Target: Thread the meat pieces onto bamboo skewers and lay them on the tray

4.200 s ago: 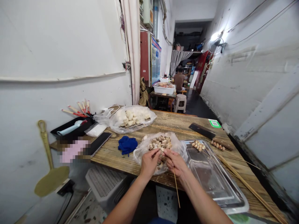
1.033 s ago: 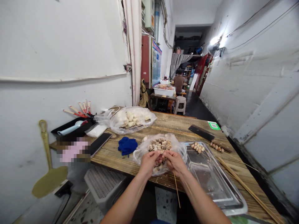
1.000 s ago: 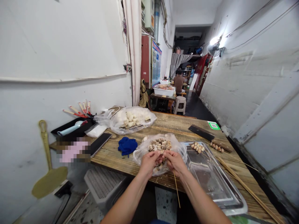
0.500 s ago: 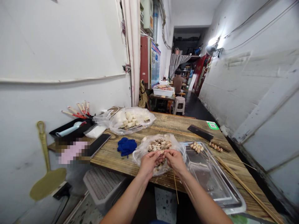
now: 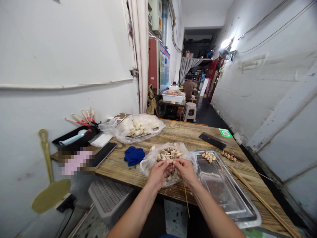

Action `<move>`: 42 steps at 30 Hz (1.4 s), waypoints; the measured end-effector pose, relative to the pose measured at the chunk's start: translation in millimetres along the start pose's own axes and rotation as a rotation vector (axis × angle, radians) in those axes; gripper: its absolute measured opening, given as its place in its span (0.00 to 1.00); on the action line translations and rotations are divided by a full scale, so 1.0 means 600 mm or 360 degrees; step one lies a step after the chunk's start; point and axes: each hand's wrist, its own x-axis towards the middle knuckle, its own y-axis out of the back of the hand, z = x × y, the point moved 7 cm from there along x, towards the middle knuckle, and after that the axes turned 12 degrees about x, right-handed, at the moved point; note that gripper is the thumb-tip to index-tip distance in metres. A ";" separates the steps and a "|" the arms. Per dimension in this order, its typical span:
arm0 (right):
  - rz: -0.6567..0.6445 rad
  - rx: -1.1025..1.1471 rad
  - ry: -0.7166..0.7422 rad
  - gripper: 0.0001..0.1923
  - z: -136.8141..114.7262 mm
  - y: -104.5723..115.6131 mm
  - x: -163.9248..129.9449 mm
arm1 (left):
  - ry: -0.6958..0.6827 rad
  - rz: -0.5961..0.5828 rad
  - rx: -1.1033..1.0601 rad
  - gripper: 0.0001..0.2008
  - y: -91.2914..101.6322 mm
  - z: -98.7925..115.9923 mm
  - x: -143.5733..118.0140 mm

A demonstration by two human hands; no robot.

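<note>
Both hands over the clear bag of mushroom pieces (image 5: 168, 155), at the near edge of the wooden surface (image 5: 178, 132). Left hand (image 5: 158, 172): fingers pinched shut on a mushroom piece (image 5: 170, 167) w/ thumb. Right hand (image 5: 186, 170): fingers closed on a bamboo skewer (image 5: 185, 193), tip just by the left fingers, shaft running down past the wrist. Steel tray (image 5: 223, 191) right of the right fingers; blue cloth (image 5: 134, 155) left of the left fingers.

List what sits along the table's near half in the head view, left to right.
Black phone → blue cloth → left hand → right hand holding a bamboo skewer, both over the bag of mushroom pieces → steel tray → loose skewers.
</note>
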 end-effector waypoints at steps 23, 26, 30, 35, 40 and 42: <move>-0.0043 -0.0175 -0.0040 0.16 -0.005 0.003 -0.042 | -0.0200 0.0205 -0.0189 0.09 0.014 0.016 0.006; -0.0155 -0.0029 -0.0271 0.18 0.011 -0.009 -0.075 | -0.0226 0.0228 -0.0107 0.11 0.010 0.019 0.003; -0.0217 0.0218 -0.0466 0.20 0.024 -0.020 -0.099 | -0.0251 0.0175 -0.0091 0.11 -0.004 0.022 -0.005; -0.0270 0.0324 -0.0474 0.17 0.030 -0.022 -0.103 | -0.0266 0.0191 -0.0150 0.09 -0.009 0.025 -0.004; -0.0255 0.0295 -0.0382 0.16 0.031 -0.012 -0.103 | -0.0126 0.0227 -0.0315 0.06 -0.003 0.013 0.011; -0.0254 0.0292 -0.0374 0.17 0.032 -0.009 -0.103 | -0.0011 0.0203 -0.0359 0.05 -0.005 0.005 0.014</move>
